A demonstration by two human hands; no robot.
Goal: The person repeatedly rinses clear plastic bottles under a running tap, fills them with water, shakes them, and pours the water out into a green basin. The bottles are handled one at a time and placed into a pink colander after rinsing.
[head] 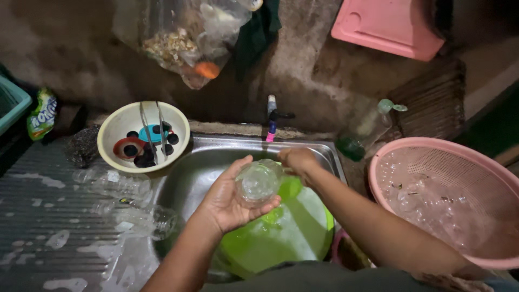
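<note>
My left hand [224,203] cups the base of a clear plastic bottle [258,181] over the steel sink [208,162]. My right hand [298,161] grips the other end of the same bottle, just behind it. Below them a bright green basin [292,232] sits in the sink. Two more clear plastic bottles [130,200] lie on the ribbed drainboard [43,216] to the left.
A cream bowl [116,127] holding caps and metal tongs rests at the sink's back left. A pink colander basket [378,167] with clear plastic pieces stands right. A tap [271,116], a green-liquid bottle [359,138], a hanging plastic bag [186,40] and a pink lid [389,24] line the wall.
</note>
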